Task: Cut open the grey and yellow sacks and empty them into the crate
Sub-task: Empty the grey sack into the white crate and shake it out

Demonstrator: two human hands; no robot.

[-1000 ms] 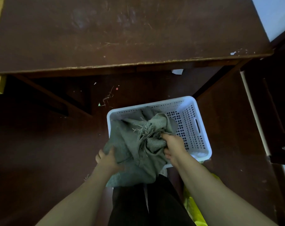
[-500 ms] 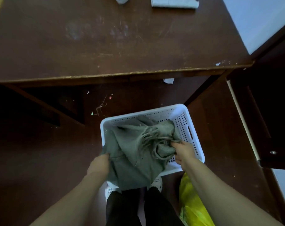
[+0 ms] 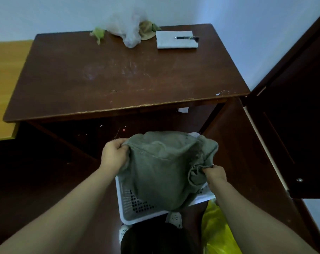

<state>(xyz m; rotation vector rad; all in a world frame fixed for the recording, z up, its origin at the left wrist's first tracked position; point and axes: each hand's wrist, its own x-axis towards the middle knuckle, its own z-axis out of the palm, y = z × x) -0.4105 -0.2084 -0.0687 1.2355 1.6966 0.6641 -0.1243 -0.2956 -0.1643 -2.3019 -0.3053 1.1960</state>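
The grey sack (image 3: pixel 161 167) hangs between my two hands above the white perforated crate (image 3: pixel 130 208) on the floor. My left hand (image 3: pixel 113 154) grips the sack's upper left edge. My right hand (image 3: pixel 215 174) pinches a frayed bunch of cloth at its right side. The sack covers most of the crate, so the crate's inside is hidden. The yellow sack (image 3: pixel 216 233) lies on the floor to the right of the crate, beside my right forearm.
A dark wooden table (image 3: pixel 119 76) stands ahead, with a clear plastic bag (image 3: pixel 126 28), a white folded cloth (image 3: pixel 175 42) and a pen (image 3: pixel 186 37) at its far edge. A dark door (image 3: pixel 298 125) stands at the right. My legs and shoes are just below the crate.
Both hands have lifted the grey sack up out of the crate and spread it wider. The camera has tilted up, so the table top and wall are in sight.
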